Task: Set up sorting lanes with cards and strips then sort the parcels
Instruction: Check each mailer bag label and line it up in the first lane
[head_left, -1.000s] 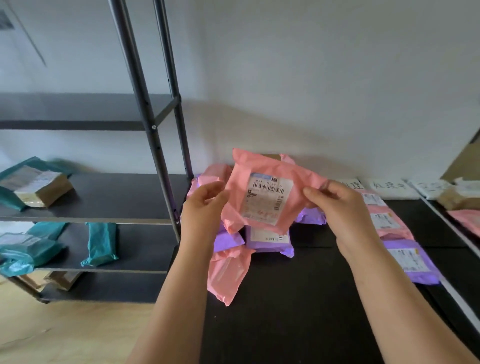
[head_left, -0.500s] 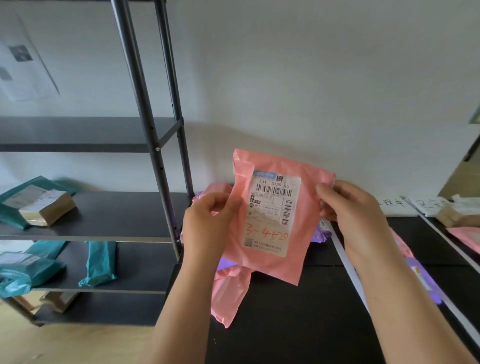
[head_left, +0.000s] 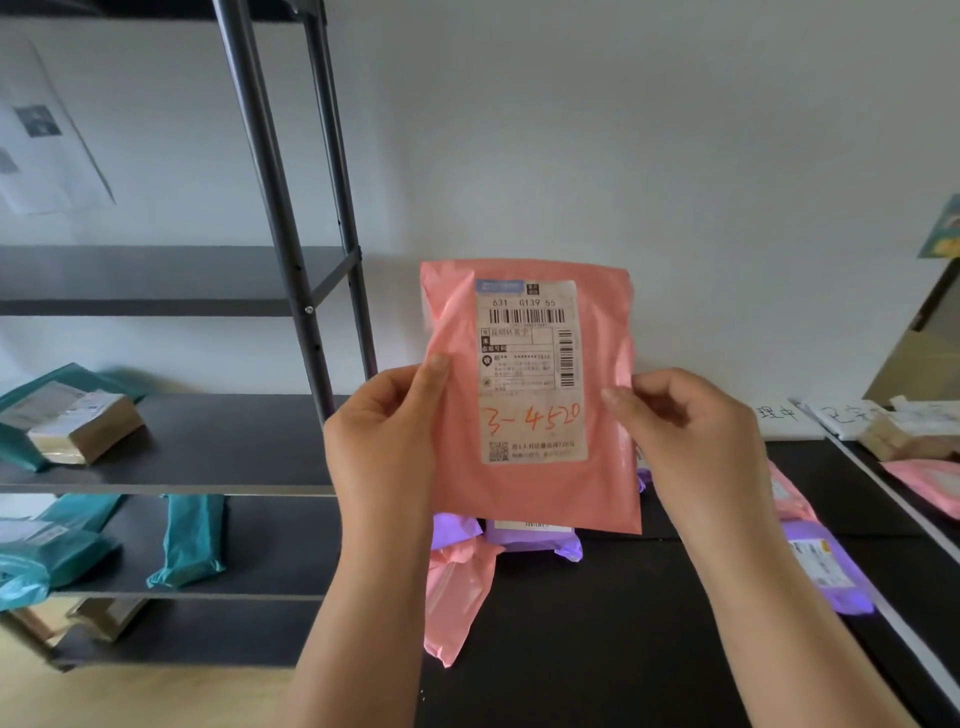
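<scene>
Both hands held one pink parcel (head_left: 535, 499) upright in the air, above the black tabletop (head_left: 597, 649) and in front of the white wall. The left hand (head_left: 384, 431) gripped its left edge, with the thumb on the front side. The right hand (head_left: 691, 431) pinched its right edge in the same way. The label (head_left: 530, 371) faced the camera and carried a barcode and the red handwriting "3-4520".

Under the lifted parcel, a purple parcel (head_left: 530, 540) and a second pink bag (head_left: 452, 597) lay on the tabletop, touching each other. To the right lay another purple parcel (head_left: 826, 577). Behind it, a white strip (head_left: 893, 497) ran across the tabletop. White cards (head_left: 779, 415) with handwriting were at the wall.

On the left stood a dark shelf rack (head_left: 280, 208) with teal bags (head_left: 189, 540) and a brown box (head_left: 85, 431).
</scene>
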